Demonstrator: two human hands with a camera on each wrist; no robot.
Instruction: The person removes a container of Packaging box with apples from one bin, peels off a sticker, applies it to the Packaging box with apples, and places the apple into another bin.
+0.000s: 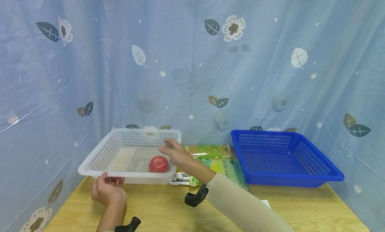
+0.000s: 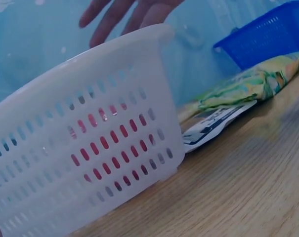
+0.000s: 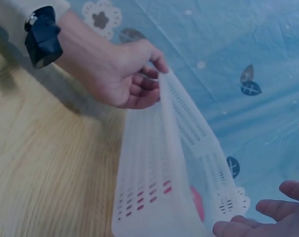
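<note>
A white slotted basket (image 1: 141,179) stands on the left of the wooden table (image 1: 168,212), with a red apple (image 1: 158,164) inside near its right front corner. My left hand (image 1: 108,192) grips the basket's front rim; in the right wrist view the thumb of the left hand (image 3: 119,74) lies over the rim of the basket (image 3: 154,163) and the fingers curl under it. My right hand (image 1: 175,153) hovers just above the basket's right side and the apple, fingers relaxed, holding nothing. The left wrist view shows the basket wall (image 2: 90,98) with red behind its slots.
An empty blue basket (image 1: 288,180) stands on the right of the table. Between the two baskets lie a green-labelled packet (image 1: 210,151) and a colourful packet (image 1: 228,170). A blue patterned curtain (image 1: 192,58) closes in the back and sides.
</note>
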